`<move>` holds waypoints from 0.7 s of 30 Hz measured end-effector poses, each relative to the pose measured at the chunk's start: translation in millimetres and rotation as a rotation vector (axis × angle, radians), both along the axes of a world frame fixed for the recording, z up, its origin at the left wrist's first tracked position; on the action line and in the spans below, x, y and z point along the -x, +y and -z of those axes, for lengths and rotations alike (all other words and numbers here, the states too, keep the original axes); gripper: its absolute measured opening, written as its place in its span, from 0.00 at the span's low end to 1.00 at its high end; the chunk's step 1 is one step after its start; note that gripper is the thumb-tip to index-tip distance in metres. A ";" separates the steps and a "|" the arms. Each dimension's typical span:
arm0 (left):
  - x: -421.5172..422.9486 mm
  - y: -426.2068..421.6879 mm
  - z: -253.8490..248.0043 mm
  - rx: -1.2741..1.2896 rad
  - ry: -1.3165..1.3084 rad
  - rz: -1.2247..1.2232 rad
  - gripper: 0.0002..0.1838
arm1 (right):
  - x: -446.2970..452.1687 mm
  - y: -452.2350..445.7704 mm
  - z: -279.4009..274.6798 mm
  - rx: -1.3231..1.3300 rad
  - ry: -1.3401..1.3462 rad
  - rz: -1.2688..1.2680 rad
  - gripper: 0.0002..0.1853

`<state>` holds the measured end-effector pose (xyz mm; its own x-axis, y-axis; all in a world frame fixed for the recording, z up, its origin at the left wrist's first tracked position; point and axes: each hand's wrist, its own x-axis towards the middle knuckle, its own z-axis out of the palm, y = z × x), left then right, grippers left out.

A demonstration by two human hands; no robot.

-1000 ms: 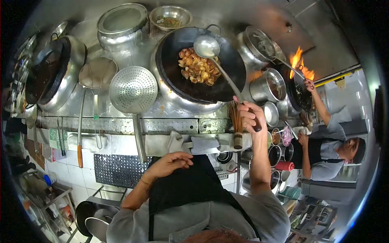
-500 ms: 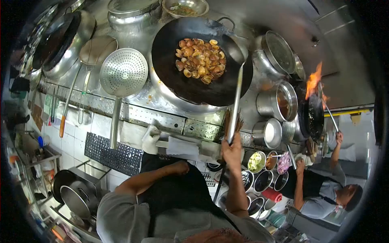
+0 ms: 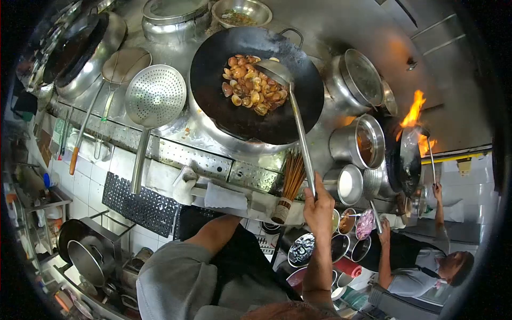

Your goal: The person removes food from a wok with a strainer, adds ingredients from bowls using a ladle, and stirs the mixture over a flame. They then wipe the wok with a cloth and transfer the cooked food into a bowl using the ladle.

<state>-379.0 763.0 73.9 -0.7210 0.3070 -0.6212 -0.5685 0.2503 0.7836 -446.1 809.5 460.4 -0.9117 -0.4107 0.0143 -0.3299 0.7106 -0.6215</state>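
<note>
Working at the black wok

Metal ladle slanted across its rim, bowl at the edge of brown-shelled clams heaped inside. Right hand clamped around the ladle's handle. Left hand hidden; couldn't tell its state.

Wok: black, greyer sheen toward rim. Inside wok, clams: mottled red-brown, orange, creamy yellow. Ladle, bowl inside wok: silver-grey, bright streak along handle. Left of wok, perforated strainer: silver, dotted with dark holes. Farther left of wok, skimmer handle: orange-brown. Near side of wok, brush: tan, fine lengthwise streaks, paler band; cloth: white. Near side and left of wok, mat: black, pale spots in rows. Right of wok, pot contents: white; slices: pink-purple; bottle: red; flames: orange, yellow patches.
</note>
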 end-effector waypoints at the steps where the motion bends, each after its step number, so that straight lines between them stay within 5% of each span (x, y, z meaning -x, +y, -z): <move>1: -0.1 1.3 4.8 0.003 0.009 0.004 0.17 | -1.2 -0.2 -0.6 -0.009 0.006 -0.001 0.23; 10: -66.3 -0.3 31.4 0.001 0.171 0.127 0.17 | 11.5 -34.5 14.9 -0.091 0.097 -0.019 0.23; 13: -94.1 -14.4 -1.1 -0.093 0.402 0.234 0.17 | 27.6 -70.4 32.6 -0.197 0.064 0.063 0.22; 16: -84.8 -86.0 -159.4 -0.226 0.641 0.380 0.18 | 28.2 -79.2 42.6 -0.185 0.105 -0.006 0.22; 18: -68.8 -136.0 -278.2 0.085 0.598 0.114 0.15 | 20.0 -66.9 39.7 -0.150 0.204 -0.152 0.23; 21: -23.3 -197.8 -350.0 0.620 1.382 -0.439 0.09 | -4.1 -31.1 0.3 -0.298 0.190 -0.109 0.25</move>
